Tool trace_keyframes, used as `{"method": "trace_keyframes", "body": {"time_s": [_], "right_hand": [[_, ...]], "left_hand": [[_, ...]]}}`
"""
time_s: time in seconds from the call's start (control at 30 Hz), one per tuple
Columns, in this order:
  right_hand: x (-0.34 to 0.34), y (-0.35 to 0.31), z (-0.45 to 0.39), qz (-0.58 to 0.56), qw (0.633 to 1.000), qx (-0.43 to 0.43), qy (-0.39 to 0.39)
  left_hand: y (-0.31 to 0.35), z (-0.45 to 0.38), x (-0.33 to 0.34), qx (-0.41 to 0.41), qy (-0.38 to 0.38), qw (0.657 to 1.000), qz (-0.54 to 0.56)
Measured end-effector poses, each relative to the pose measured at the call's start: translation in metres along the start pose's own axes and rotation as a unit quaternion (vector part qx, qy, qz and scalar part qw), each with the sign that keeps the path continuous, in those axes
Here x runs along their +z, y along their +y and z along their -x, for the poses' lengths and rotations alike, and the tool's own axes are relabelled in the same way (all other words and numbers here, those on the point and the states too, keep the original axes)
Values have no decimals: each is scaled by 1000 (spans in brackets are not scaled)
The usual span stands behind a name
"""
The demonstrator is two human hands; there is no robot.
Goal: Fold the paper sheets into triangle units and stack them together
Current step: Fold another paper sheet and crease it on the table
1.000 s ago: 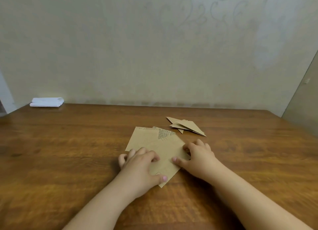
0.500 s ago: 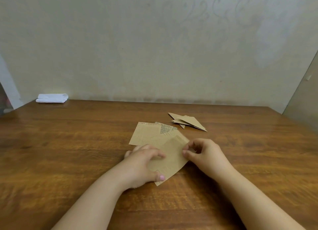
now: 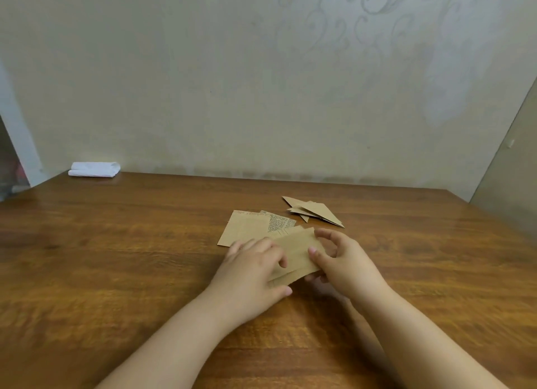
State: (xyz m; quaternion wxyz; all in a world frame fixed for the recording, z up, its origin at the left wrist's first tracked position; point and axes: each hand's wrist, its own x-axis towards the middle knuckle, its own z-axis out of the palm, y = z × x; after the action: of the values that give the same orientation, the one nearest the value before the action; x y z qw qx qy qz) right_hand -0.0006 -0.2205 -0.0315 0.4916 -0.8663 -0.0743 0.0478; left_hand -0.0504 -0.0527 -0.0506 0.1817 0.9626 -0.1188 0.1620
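Observation:
A brown paper sheet (image 3: 296, 253) is lifted off the wooden table (image 3: 116, 257) between my hands. My right hand (image 3: 340, 262) pinches its right edge, thumb on top and fingers underneath. My left hand (image 3: 251, 268) holds its left part, thumb at the near edge. Behind it a small pile of flat brown sheets (image 3: 247, 228) lies on the table, one with printed text showing. A stack of folded triangle units (image 3: 315, 212) lies farther back to the right, apart from both hands.
A folded white cloth (image 3: 94, 169) lies at the table's far left corner by the wall. The wall runs along the table's back edge, and a second wall closes in at the right.
The top sheet has come up off the pile. My right hand shifted from pressing on the sheets to pinching this sheet's right edge, and my left hand now holds it too.

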Motion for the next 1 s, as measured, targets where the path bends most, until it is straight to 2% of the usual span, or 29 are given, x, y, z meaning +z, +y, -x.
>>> {"method": "trace_keyframes", "body": {"time_s": [0.13, 0.2, 0.3, 0.43, 0.57, 0.63, 0.7, 0.77, 0.83, 0.93, 1.0], "right_hand": [[0, -4, 14, -96, 990, 41, -92], [0, -4, 21, -109, 985, 50, -124], [-6, 0, 29, 25, 994, 12, -108], [-16, 2, 38, 136, 979, -104, -108], [-9, 4, 42, 210, 958, -193, -20], [-7, 1, 48, 241, 925, -292, 37], [-7, -1, 56, 285, 863, -408, 89], [-4, 2, 66, 304, 826, -467, 88], [-1, 12, 77, 294, 837, -460, 37], [0, 29, 91, 263, 897, -342, -94], [-2, 35, 95, 212, 932, -266, -130]], "left_hand": [[1, 1, -6, 46, 33, 998, -28], [3, 2, -8, 74, 31, 995, -57], [3, 9, -9, 68, 45, 993, -80], [-5, 19, -11, 34, 59, 996, -50], [-5, 26, -19, 15, 43, 999, -10], [-4, 31, -30, 17, 52, 999, -5], [-3, 41, -41, 35, 66, 997, -28], [-1, 56, -48, 64, 77, 993, -60], [3, 73, -49, 67, 52, 995, -55], [6, 95, -37, 27, -28, 999, -8], [4, 102, -29, -6, -34, 999, 30]]}}
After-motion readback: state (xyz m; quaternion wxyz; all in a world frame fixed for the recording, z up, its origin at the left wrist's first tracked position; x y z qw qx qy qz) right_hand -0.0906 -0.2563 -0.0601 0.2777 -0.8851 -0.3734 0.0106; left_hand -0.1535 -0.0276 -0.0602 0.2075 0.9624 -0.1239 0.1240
